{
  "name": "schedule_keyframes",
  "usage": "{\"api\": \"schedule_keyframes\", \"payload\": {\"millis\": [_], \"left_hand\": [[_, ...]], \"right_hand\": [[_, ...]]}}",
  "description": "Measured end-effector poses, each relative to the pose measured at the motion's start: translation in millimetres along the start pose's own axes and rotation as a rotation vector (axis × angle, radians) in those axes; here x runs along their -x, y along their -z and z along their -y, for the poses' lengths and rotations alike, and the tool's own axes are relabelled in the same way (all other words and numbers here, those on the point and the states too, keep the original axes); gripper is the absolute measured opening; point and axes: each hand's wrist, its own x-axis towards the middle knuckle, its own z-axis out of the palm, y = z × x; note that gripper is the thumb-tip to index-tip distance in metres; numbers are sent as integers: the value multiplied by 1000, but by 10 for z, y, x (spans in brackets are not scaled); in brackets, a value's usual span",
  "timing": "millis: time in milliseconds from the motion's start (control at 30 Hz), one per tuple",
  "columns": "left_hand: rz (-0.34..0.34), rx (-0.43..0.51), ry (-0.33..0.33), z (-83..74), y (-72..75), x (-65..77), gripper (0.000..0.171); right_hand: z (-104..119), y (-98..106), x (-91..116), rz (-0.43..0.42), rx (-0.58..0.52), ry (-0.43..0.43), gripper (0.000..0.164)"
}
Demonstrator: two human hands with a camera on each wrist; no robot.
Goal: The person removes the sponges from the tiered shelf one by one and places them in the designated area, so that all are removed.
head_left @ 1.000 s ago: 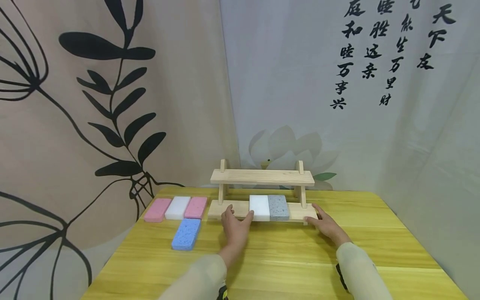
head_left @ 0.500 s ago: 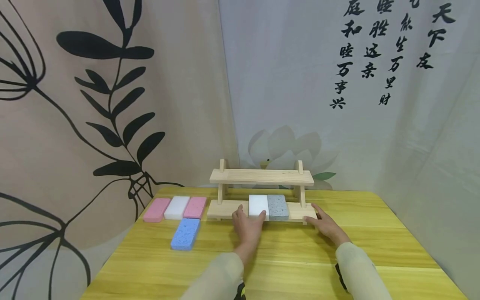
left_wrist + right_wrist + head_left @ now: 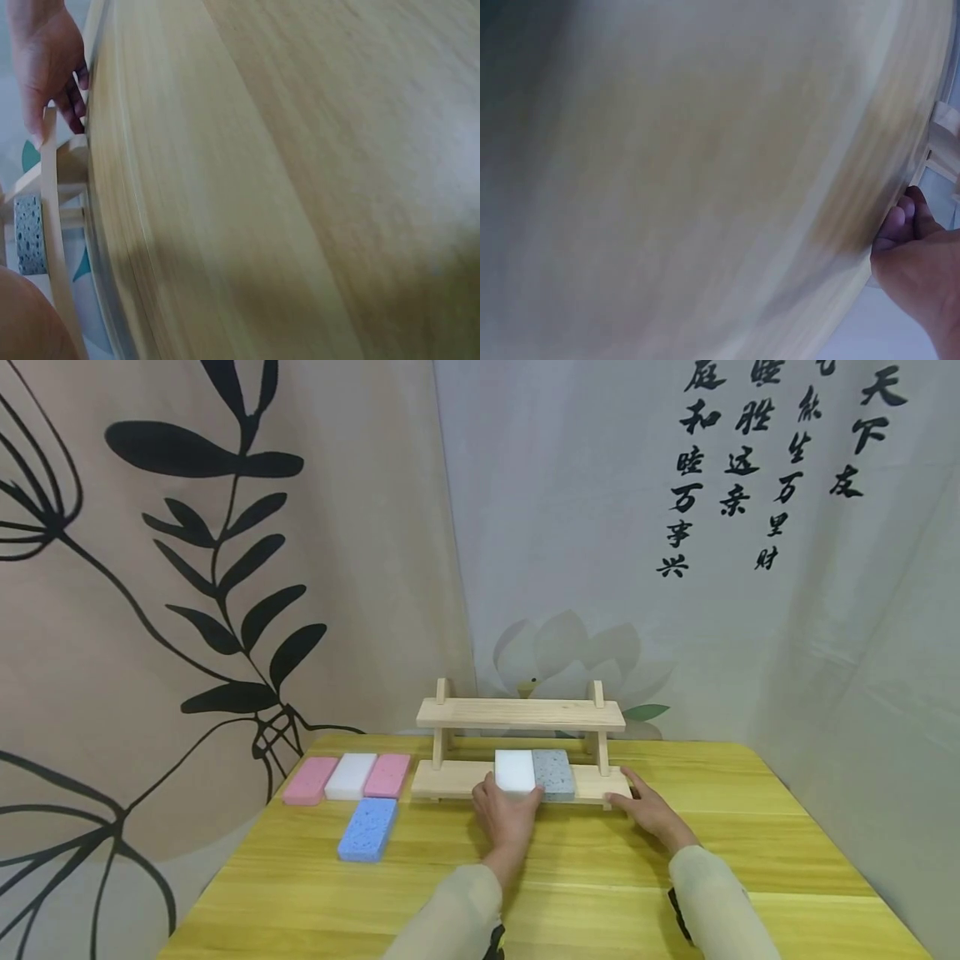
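Observation:
A two-tier wooden shelf point(image 3: 521, 715) stands at the back of the table in the head view. On its lower board, a white sponge point(image 3: 514, 768) and a grey speckled sponge point(image 3: 554, 775) sit side by side. My left hand point(image 3: 508, 817) grips the white sponge from the front, fingers at its left side and thumb near the seam with the grey one. The lower board's right end is held by my right hand point(image 3: 652, 810). Seen from the left wrist, the right hand point(image 3: 51, 64) pinches the board end, near the grey sponge point(image 3: 30, 234).
Left of the shelf lie a pink sponge point(image 3: 310, 781), another white sponge point(image 3: 350, 777) and a second pink sponge point(image 3: 387, 776) in a row. A blue sponge point(image 3: 367, 830) lies in front of them. The wooden table point(image 3: 600, 885) meets patterned curtains behind.
My left hand has moved right along the shelf's front edge and closed round the white sponge. My right hand has stayed on the board end.

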Motion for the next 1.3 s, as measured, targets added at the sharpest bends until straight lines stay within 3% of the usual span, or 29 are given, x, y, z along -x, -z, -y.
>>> {"api": "schedule_keyframes", "payload": {"millis": [433,867,1300], "left_hand": [[-19,-60,-3,35,-41,-5,84],[-38,-8,-4,59,-38,-33,75],[0,39,-30,141,141,-92,71]], "right_hand": [[18,-23,20,0,13,-1,89],[14,-4,14,-1,15,-1,89],[-90,12,-73,21,-4,-19,100]]}}
